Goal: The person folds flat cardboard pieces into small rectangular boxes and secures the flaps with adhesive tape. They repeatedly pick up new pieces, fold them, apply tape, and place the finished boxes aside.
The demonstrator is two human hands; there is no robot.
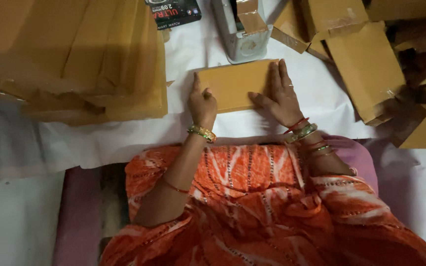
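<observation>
A person in an orange and white patterned dress sits at a white sheet [124,138] spread out flat in front of them. Both hands are on a flat brown cardboard box [235,84] that lies on the sheet, right in the middle.

The left hand [202,104] is at the box's 8 o'clock corner. Its fingers are curled in and the thumb points up along the left edge of the box. It presses on the box and does not wrap around it. The right hand [278,96] lies at the box's 3 o'clock side. It is spread wide and flat, with the fingers pointing to 12 o'clock, and the palm pushes down on the box top. Both wrists wear green and gold bangles (the right wrist has red ones too).

At 12 o'clock from the box, just touching its far edge, stands a grey tape holder [240,34] with a strip of brown tape on top. At 9 o'clock sits a tall stack of flat cardboard sheets [89,59], close to the box but not touching it. At 11 o'clock, beyond the stack, lies a small black printed carton [173,12]. At 2 and 3 o'clock is a messy pile of made-up brown boxes [371,64], some with clear tape on them.
</observation>
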